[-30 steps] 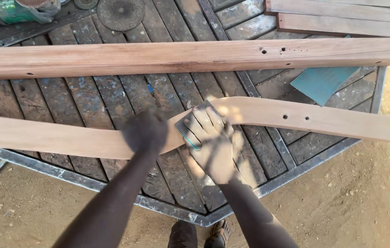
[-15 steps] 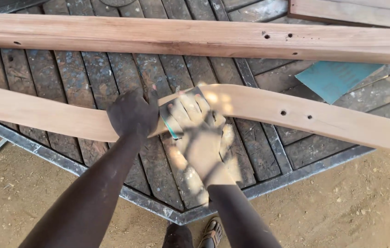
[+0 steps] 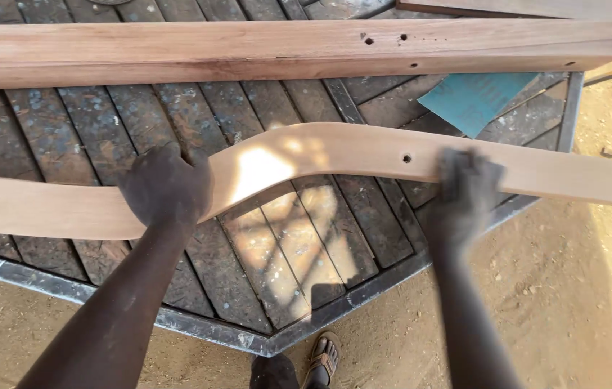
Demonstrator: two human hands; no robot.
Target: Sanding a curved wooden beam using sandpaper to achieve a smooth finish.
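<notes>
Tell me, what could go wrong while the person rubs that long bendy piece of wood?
1. The long curved pale wooden piece sticks out past the edge of the dark slatted metal-framed table on the right, and only the left hand pins it down. It might swing or tip.
2. The right hand, blurred with motion, rubs close to a small drilled hole; skin could catch a splinter there.
3. A sandalled foot stands below the table's edge; falling wood could hit bare toes.

curved board (image 3: 363,155) on table (image 3: 47,130) | straight beam (image 3: 277,47) behind | sandpaper sheet (image 3: 475,97) between, right
</notes>
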